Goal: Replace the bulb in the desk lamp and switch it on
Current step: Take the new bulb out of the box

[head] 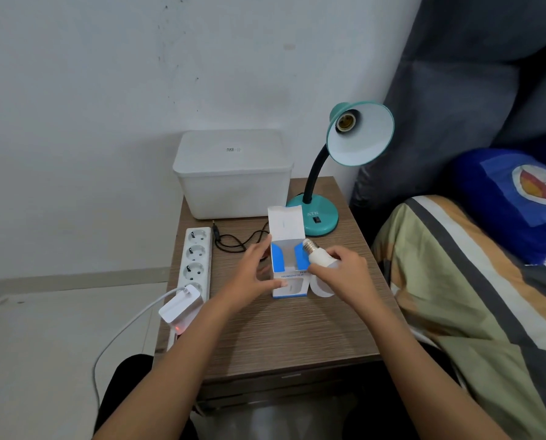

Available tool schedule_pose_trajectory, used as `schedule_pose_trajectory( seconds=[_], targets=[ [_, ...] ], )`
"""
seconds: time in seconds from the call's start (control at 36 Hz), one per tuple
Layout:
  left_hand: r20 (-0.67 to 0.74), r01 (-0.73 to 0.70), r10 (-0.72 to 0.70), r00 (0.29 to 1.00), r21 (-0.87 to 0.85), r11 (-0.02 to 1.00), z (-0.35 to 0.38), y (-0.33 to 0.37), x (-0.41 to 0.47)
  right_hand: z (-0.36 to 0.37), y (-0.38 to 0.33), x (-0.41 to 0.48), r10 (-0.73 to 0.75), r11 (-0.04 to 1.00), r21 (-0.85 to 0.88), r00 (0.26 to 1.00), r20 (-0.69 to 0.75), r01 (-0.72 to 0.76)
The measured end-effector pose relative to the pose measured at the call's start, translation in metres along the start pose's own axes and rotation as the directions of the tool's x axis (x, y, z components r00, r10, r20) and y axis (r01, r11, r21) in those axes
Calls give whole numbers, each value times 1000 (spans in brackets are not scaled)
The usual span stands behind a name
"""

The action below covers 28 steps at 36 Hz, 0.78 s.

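Observation:
A teal desk lamp stands at the back right of the wooden bedside table. Its shade tilts toward me and the socket is empty. A small white and blue carton stands mid-table with its top flap up. My left hand grips the carton's left side. My right hand holds a white bulb, whose metal screw base points at the carton's open top. Another white rounded object, partly hidden under my right hand, lies beside the carton.
A white power strip runs along the table's left edge, with a white adapter plugged in. The lamp's black cord lies loose beside it. A white lidded bin stands at the back. A bed borders the right.

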<state>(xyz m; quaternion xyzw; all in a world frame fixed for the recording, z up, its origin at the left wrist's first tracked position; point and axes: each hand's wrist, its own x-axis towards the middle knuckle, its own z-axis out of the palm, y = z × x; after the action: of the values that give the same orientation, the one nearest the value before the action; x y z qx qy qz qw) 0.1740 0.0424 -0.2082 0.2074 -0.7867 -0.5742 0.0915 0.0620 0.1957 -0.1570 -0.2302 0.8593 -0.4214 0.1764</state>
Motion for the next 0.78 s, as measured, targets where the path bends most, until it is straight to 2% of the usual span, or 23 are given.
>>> schedule_pose_trajectory(
  seconds=[0.14,0.36,0.61,0.78],
  targets=[
    [-1,-8,8,1000,-20,1000,-3,-5,-1,-5,-5,16,74,992,112,992,-104,-62],
    [-21,-37,36,999,-42,998,-5,-8,-2,-6,-12,58,197,935,321,972,-126,-148],
    [-14,-44,44,999,5,999,-5,-9,2,8,-24,83,196,913,357,980,38,-197],
    [-12,-27,27,1000,-3,1000,-5,-11,4,-1,-16,75,113,922,358,986,119,-149]
  ],
)
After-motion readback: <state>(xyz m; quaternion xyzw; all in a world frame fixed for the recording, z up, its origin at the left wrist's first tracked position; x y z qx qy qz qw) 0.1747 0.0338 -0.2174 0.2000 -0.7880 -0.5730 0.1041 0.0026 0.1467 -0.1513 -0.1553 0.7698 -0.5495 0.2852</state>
